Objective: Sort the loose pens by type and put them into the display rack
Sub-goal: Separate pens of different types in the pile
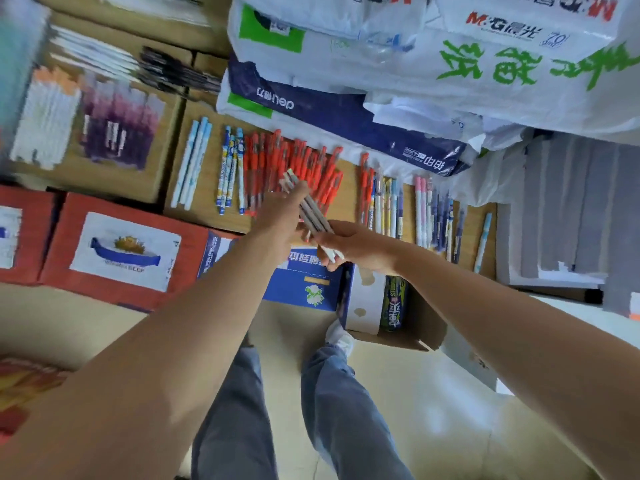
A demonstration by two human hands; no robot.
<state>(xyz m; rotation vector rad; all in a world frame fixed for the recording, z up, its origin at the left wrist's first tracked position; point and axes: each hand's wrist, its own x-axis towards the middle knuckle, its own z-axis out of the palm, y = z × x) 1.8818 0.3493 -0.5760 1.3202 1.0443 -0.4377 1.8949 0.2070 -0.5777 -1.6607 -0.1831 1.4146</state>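
Both hands meet over the front edge of a cardboard box top (207, 202) and share one bundle of grey-white pens (313, 213), held slantwise above the sorted rows. The left hand (278, 216) grips the bundle's upper half with its fingers curled round the far side, and the pen tips stick out past them. The right hand (353, 247) grips the lower end, fingers (323, 242) wrapped tight, with the pen ends poking out below. On the box top the pens lie in groups side by side: light blue pens (192, 164) nearest the left edge, then blue-and-yellow patterned pens (228, 174), then a broad fan of red pens (301, 164) directly behind the bundle. Further right come a few more red pens (366, 188), pink pens (420, 206) and dark blue pens (445, 220) — and a single pale blue pen (483, 240) near the right edge. Wrapped packs of paper (329, 116) are stacked along the back edge.
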